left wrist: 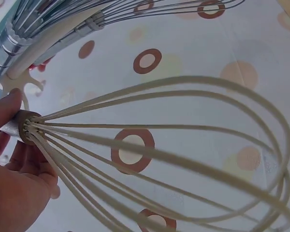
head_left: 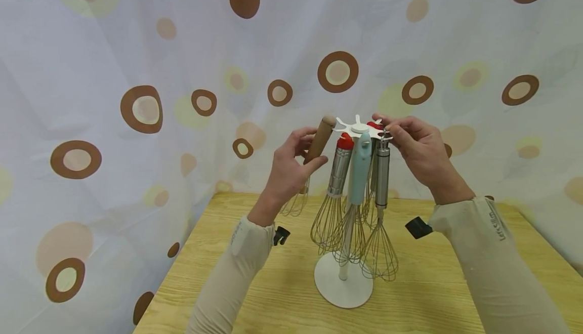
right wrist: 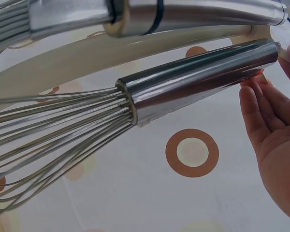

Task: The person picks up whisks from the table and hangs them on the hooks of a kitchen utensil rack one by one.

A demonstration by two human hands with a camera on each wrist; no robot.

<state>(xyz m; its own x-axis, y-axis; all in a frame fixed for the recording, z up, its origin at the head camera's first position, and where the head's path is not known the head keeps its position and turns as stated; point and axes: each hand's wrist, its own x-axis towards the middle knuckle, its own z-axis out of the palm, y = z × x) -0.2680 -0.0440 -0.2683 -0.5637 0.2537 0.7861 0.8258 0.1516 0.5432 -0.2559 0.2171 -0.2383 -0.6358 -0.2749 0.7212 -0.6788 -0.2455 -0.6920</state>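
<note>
My left hand (head_left: 289,169) grips a whisk by its wooden handle (head_left: 320,139), held tilted at the left of a white utensil stand (head_left: 343,288). In the left wrist view, the whisk's wire loops (left wrist: 203,126) spread out away from my hand. At the right side of the stand's top, my right hand (head_left: 421,149) pinches the rim by a hook, its exact contact partly hidden. Around the stand hang a steel whisk with a red cap (head_left: 339,172), a light blue-handled whisk (head_left: 361,172) and a plain steel whisk (head_left: 382,177). Another red-capped whisk (right wrist: 198,79) hangs behind.
The stand's round base rests on a light wooden table (head_left: 282,288). Behind and to the left hangs a white curtain (head_left: 191,45) with brown and beige spots. Whisk wires hang close together beneath the stand's top.
</note>
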